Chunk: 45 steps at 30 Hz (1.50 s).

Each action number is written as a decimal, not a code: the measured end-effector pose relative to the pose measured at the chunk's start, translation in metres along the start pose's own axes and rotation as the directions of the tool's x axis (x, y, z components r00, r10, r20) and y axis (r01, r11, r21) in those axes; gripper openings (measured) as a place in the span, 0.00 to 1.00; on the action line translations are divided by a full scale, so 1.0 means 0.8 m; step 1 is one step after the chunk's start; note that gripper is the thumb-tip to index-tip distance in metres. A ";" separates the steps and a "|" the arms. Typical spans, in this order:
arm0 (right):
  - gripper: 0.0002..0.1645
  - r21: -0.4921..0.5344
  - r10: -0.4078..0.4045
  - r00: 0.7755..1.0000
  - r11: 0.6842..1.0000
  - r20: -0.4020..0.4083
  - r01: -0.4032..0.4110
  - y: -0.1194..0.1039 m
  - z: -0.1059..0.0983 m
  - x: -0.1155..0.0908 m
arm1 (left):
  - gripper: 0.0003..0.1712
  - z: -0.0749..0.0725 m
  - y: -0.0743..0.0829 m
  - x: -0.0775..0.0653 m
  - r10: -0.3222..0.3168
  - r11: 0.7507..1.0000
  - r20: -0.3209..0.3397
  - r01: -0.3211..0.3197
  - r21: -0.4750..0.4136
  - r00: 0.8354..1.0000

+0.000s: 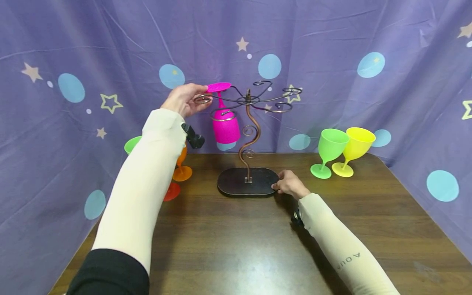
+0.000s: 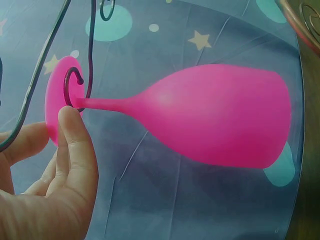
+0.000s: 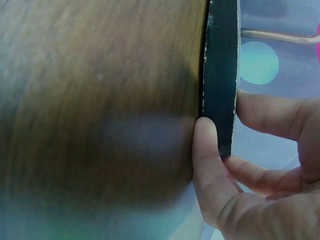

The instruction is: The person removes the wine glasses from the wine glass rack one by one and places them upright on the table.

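Observation:
A pink plastic goblet (image 1: 226,129) hangs upside down on the left side of a metal stemware rack (image 1: 258,130) with curled arms. My left hand (image 1: 187,99) pinches the rim of its round foot. In the left wrist view, a dark hook curls around the stem of the goblet (image 2: 215,115), just under the foot, with the thumb near it. Down on the table, my right hand (image 1: 292,184) grips the right end of the rack's black oval base (image 1: 232,185). The right wrist view has the thumb and fingers of that hand (image 3: 270,185) on either side of the base edge (image 3: 220,75).
Upright at the right stand a green goblet (image 1: 332,143) and a yellow goblet (image 1: 358,143). Beside the left sleeve, partly hidden, are another green goblet (image 1: 131,144), an orange one (image 1: 182,173) and a red foot (image 1: 172,191). A purple curtain (image 1: 206,37) backs the wooden table (image 1: 236,237).

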State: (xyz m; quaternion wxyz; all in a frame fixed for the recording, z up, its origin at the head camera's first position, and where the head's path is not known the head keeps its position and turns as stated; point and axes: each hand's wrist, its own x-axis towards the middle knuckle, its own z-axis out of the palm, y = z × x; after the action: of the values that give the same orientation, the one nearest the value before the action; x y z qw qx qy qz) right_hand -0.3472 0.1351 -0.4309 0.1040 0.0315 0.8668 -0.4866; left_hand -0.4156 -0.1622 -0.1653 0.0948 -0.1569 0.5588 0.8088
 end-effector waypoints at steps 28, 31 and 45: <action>0.33 -0.043 0.009 1.000 0.999 -0.001 -0.009 -0.001 -0.004 -0.003 | 0.05 -0.016 0.029 -0.026 -0.049 0.988 0.015 0.051 -0.145 0.999; 0.33 -0.036 0.008 1.000 0.999 -0.001 -0.008 -0.001 -0.004 -0.004 | 0.05 -0.012 0.032 -0.029 -0.047 0.989 0.014 0.049 -0.139 0.999; 0.31 -0.006 -0.001 1.000 1.000 -0.001 0.001 -0.002 0.003 -0.004 | 0.27 0.014 0.038 -0.036 -0.051 0.988 0.012 0.052 -0.148 0.999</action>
State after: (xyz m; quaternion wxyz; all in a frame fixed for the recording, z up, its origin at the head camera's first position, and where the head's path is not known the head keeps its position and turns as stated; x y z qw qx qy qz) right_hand -0.3436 0.1323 -0.4303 0.1033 0.0310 0.8683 -0.4841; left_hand -0.4007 -0.1619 -0.1248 0.1061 -0.1747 0.4926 0.8459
